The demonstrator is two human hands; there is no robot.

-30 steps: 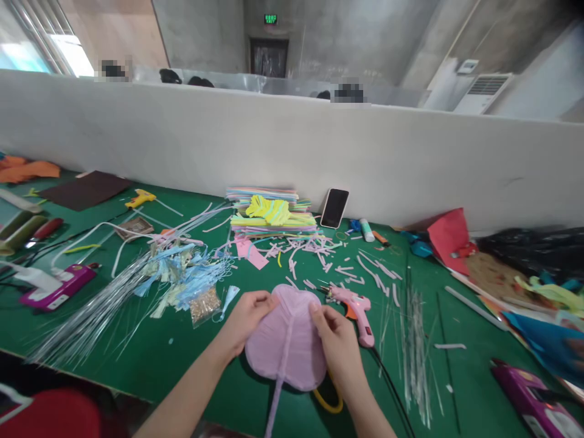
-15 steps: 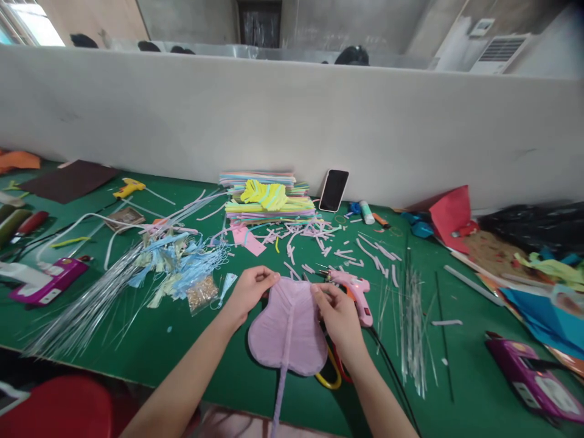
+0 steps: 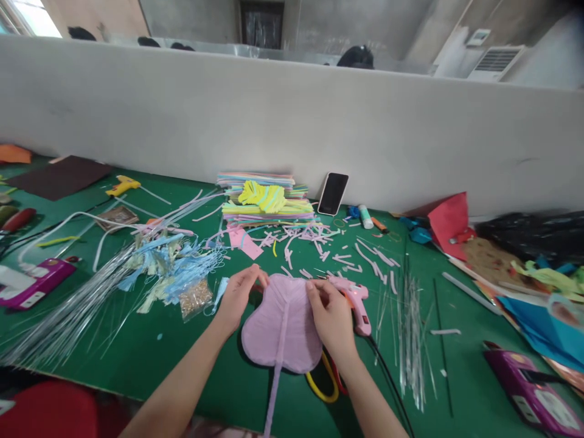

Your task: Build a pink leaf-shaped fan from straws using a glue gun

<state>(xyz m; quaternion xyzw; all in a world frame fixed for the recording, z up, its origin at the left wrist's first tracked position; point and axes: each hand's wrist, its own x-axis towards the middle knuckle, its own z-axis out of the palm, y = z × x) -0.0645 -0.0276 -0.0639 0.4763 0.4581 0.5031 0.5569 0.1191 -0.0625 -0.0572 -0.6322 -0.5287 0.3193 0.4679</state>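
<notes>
A pale purple hand fan (image 3: 264, 331) with a lobed outline, a raised centre rib and a long thin handle is tilted above the table before me. My right hand (image 3: 333, 313) pinches its upper right edge between thumb and fingers. At the upper left edge, my left hand (image 3: 239, 295) has its thumb off the fan's face; its fingertips are close to the rim, and contact there is unclear. Scissors with yellow and red handles (image 3: 323, 398) lie partly under the fan and right wrist. Just beyond my right hand lies a pink glue gun (image 3: 360, 307).
Bundled pipe cleaners (image 3: 269, 210) and a leaning phone (image 3: 333, 193) stand at the back, with purple offcuts (image 3: 301, 234) before them. Blue tassels (image 3: 196, 264), a bag of beads (image 3: 196, 299) and wires (image 3: 73, 310) lie left. More wires (image 3: 413, 340) and a purple power strip (image 3: 533, 389) lie right.
My left thumb has come away from the fan's upper left edge, and that hand has shifted slightly left. My right hand keeps its pinch. The view has shifted a little.
</notes>
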